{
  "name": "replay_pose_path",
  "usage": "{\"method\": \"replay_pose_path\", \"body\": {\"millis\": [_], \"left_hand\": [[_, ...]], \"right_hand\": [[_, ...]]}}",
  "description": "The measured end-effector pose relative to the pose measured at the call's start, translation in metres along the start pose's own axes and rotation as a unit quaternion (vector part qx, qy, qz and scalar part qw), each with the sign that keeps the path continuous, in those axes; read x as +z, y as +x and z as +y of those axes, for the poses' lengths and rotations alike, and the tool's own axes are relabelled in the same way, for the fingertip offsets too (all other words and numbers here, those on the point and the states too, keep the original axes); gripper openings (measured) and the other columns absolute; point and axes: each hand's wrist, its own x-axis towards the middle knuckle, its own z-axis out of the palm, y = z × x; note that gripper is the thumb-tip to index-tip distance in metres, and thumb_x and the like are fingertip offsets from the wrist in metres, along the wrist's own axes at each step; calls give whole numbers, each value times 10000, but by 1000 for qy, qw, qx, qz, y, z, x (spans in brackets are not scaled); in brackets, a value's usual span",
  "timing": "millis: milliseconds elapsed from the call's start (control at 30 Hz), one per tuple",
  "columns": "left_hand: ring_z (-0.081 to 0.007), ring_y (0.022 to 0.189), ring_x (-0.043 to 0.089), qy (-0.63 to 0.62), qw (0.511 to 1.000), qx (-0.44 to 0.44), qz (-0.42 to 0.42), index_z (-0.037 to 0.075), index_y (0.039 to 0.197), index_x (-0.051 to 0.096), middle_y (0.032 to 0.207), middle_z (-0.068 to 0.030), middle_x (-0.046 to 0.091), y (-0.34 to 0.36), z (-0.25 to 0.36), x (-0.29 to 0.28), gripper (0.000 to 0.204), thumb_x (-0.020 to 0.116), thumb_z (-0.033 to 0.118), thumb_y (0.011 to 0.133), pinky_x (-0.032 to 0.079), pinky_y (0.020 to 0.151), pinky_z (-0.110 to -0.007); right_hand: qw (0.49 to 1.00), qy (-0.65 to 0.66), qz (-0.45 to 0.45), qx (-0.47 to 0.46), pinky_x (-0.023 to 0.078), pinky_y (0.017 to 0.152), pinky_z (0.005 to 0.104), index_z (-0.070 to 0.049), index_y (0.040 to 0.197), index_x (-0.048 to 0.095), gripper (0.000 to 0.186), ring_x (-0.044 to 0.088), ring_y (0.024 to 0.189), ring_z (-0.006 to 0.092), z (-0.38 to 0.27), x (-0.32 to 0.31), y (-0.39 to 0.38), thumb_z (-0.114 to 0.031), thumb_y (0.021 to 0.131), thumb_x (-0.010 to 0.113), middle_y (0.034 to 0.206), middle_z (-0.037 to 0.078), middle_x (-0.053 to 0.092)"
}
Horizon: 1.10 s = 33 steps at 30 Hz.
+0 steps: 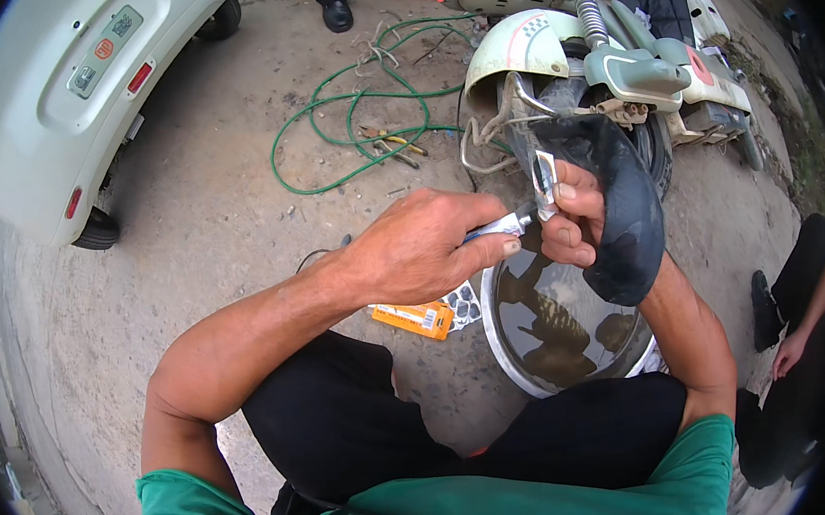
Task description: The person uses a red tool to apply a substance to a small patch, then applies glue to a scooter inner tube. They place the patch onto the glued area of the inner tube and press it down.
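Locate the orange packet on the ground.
In the head view the orange packet lies on the concrete just below the left hand, left of the metal water basin, beside a sheet of dark patches.

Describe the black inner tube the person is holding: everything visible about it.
The black inner tube looks like matte rubber, limp and deflated, draped in a curved fold over the right hand, which pinches its edge. It hangs above a metal basin of murky water. The left hand brings a small silvery tool to it near the right thumb.
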Motion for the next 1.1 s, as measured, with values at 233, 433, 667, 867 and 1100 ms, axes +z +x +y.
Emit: {"method": "replay_pose_path", "body": {"millis": [233,433,667,867,1100], "left_hand": [[-346,754,683,18,999,-31,-30,-3,1056,695,825,-190,683,2,0,-1,314,672,309,1047,509,685,-459],[-326,736,683,-26,994,-77,-68,-7,1067,700,814,-189,686,6,-4,-1,323,660,313,1056,515,682,-459],[-370,773,687,189,977,82,60,30,952,691,797,-144,684,8,-7,10,197,732,222,958,513,710,-487],[-355,801,660,245,961,79,101,35,976,722,848,-124,668,9,-3,15,155,768,173,920,499,767,-474],[-300,916,651,63,993,58,84,9,1121,760,966,-134,669,24,-12,25,243,764,192,962,525,831,-431]], "right_hand": [[999,-44,19,15,377,461,241,-83,1073,628,111,510,489,120,1,6,6,-190,1049,624,729,38,641],[991,-116,58,38,404,474,250,-51,994,623,174,530,495,115,-1,12,7,-210,1017,692,720,50,656],[986,-116,109,44,374,441,240,-64,1040,638,159,520,491,112,2,13,8,-222,1027,655,719,36,643],[981,-103,154,54,391,465,200,-87,1044,646,153,569,542,64,-8,25,4,-229,1035,700,747,-7,673],[992,-14,123,-12,329,458,218,-107,974,611,132,385,508,54,-15,10,1,-188,1043,689,664,-73,455]]}}
